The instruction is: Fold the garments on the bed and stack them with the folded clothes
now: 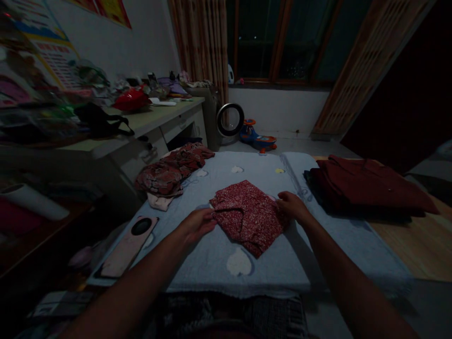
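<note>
Left hand [198, 225] and right hand [293, 206] closed on opposite edges of the red cloth [252, 212], open blue cover [282, 275] around it

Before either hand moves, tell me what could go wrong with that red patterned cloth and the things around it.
The folded red patterned cloth has the left hand and right hand at opposite sides; an uneven pull might undo its folds.
The phone lies near the left edge of the blue sheet, beside the left forearm; a sweep could knock it off.
The rumpled patterned clothing also lies along that edge and might slip off.
</note>
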The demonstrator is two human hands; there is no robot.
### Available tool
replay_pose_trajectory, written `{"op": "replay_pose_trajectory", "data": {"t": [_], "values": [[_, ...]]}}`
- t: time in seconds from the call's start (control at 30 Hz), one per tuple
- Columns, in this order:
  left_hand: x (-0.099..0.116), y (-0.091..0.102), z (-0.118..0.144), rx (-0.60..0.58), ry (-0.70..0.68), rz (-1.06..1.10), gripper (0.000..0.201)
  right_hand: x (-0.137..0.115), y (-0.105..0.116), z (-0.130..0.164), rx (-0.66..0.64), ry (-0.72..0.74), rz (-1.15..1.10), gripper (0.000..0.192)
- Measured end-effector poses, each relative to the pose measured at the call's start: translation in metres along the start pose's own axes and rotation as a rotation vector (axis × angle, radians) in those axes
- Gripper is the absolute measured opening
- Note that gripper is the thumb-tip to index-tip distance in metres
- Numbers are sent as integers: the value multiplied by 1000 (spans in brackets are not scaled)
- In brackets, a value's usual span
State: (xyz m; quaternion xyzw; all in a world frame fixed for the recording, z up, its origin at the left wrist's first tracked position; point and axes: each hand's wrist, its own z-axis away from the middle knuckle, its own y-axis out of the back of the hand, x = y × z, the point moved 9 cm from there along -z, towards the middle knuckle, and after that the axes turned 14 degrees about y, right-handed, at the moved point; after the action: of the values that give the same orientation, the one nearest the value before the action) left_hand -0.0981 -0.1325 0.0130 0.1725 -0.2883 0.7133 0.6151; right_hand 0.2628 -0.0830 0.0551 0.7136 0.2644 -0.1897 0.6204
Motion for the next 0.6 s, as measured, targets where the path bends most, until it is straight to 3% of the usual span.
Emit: {"op": "replay_pose_trajectory", "data": {"t": [0.07, 0.13, 0.4, 0.5, 0.6], "values": [[-22, -17, 14, -135, 101, 96, 10, -8, -13, -17, -117, -4, 12, 28], [-32, -28, 21, -169, 128, 160, 11, -14, -25, -30, -213, -30, 1, 26], [-39, -57, 0, -89, 73, 362, 18, -27, -53, -49, -339, -126, 6, 28], [-41, -61, -5, -43, 42, 339, 17, -29, -56, -47, -369, -136, -29, 28], [-34, -69, -5, -66, -82, 264, 24, -32, -55, -46, -375, -123, -77, 30]]}}
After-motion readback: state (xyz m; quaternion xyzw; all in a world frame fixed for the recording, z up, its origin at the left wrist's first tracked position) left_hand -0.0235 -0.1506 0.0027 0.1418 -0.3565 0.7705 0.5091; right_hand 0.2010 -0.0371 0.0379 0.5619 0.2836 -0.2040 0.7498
